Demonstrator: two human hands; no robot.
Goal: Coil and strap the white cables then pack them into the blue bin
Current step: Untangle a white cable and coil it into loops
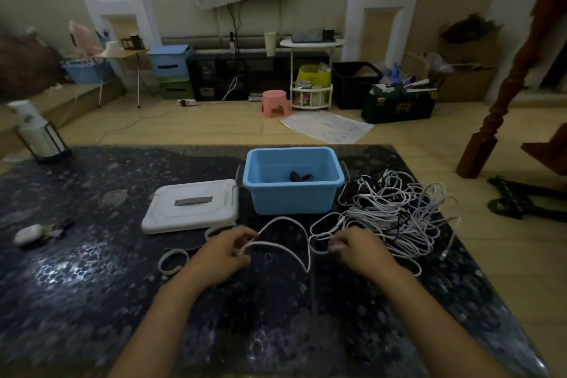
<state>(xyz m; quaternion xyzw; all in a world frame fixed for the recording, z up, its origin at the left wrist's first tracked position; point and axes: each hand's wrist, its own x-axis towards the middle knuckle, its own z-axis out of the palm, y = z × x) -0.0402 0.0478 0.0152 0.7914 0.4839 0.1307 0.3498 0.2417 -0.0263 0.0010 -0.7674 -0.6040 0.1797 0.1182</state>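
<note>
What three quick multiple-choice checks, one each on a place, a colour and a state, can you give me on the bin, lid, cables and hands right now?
1. Where is the lid relative to the bin?
A. On top of it
B. Beside it on the table, to its left
C. On the floor

2. What colour is the bin?
A. Blue
B. Green
C. Red

3. What are the hands doing?
A. Both lie flat on the table
B. Both hold one white cable between them
C. One lifts the bin

Answers:
1. B: the white lid lies flat on the table, left of the open bin.
2. A: its walls and rim are light blue.
3. B: the left hand and right hand each pinch the cable, which loops between them; the cable pile lies to the right.
</note>
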